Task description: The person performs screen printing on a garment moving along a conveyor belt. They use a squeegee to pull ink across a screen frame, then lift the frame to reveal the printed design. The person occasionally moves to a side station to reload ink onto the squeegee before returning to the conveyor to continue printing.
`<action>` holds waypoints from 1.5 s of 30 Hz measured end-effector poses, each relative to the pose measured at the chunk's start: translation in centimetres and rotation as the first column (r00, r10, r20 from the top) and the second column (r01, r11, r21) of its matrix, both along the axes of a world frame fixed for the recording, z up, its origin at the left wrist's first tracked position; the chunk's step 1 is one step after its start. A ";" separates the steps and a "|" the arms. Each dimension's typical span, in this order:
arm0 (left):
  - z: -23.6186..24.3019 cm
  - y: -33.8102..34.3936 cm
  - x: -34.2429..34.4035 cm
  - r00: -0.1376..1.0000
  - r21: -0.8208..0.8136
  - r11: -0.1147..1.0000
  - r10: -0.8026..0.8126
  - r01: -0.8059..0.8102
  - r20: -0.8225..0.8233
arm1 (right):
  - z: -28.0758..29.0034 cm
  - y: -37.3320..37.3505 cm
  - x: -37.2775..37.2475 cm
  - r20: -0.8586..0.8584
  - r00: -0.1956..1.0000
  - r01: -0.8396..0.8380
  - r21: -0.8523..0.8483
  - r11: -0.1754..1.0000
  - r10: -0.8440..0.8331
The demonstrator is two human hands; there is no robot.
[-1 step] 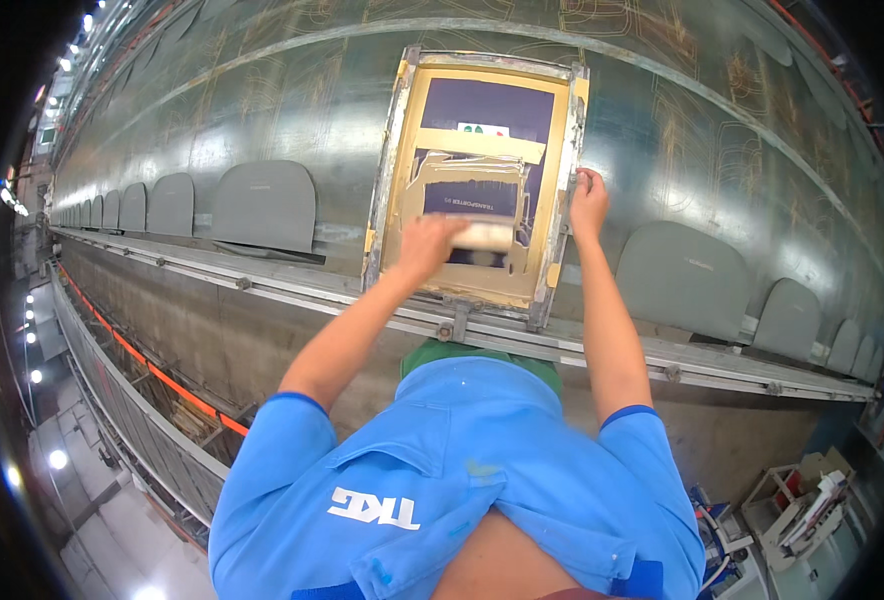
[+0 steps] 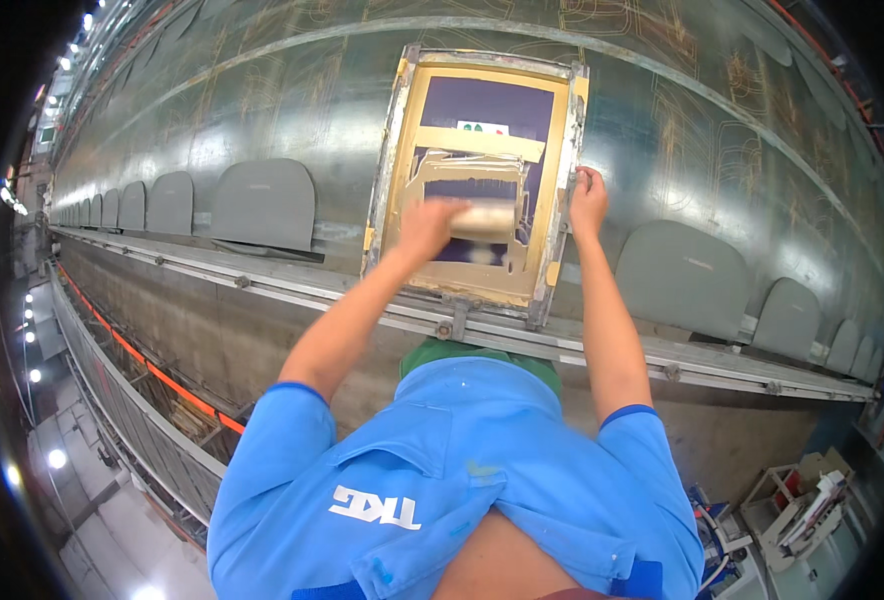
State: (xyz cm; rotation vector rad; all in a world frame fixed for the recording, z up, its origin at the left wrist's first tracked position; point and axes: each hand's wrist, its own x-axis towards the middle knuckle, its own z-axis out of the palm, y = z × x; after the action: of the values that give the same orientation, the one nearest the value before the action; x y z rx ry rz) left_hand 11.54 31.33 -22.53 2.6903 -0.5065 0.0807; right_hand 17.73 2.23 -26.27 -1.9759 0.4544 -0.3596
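Observation:
A silk-screen printing frame [image 2: 386, 165] with pale tape borders and a dark purple mesh lies on the long table in front of me. My left hand [image 2: 430, 232] is closed on the near-left end of a pale squeegee [image 2: 488, 220], blurred by motion, which lies across the lower mesh. Grey-beige ink [image 2: 470, 168] is smeared thickly around the printing area. My right hand [image 2: 589, 203] has its fingers closed at the frame's right edge, seemingly gripping it; the fingertips are partly hidden.
Rounded grey panels line the table's near edge, a large one [image 2: 263, 206] at left and another [image 2: 681, 279] at right. A metal rail [image 2: 332, 302] with stops runs along that edge. An orange strip [image 2: 152, 368] borders a walkway at lower left; equipment [image 2: 802, 510] stands at lower right.
My left hand and the squeegee have moved a little way farther from me over the mesh. My right hand and the frame stay where they were.

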 end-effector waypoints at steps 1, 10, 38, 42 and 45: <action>0.7 0.0 2.4 0.999 0.049 0.998 0.043 -0.042 -0.030 | 0.0 0.2 -0.6 -0.047 0.999 0.000 0.007 1.000 0.000; 1.4 -1.9 0.7 0.979 0.182 0.981 0.027 -0.064 0.202 | 0.1 -1.1 3.6 0.123 0.991 -0.055 0.077 0.995 0.045; -3.7 10.0 -10.3 0.999 0.116 0.993 0.012 -0.017 0.044 | -1.8 10.7 0.4 0.036 0.999 0.021 0.035 0.999 -0.022; -4.5 10.2 -12.9 0.987 0.134 0.987 -0.107 0.091 0.120 | -3.1 8.9 0.7 -0.012 0.999 0.035 -0.011 0.999 -0.035; -5.4 9.4 -11.4 0.982 0.192 0.979 -0.098 0.066 0.162 | -3.8 7.9 0.2 -0.002 0.998 0.057 -0.019 0.998 -0.057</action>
State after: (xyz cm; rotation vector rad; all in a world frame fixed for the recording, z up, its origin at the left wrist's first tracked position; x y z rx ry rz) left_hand 0.19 40.74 -27.93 2.8551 -0.7100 0.2540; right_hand 17.92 10.13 -30.10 -1.9847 0.5117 -0.3992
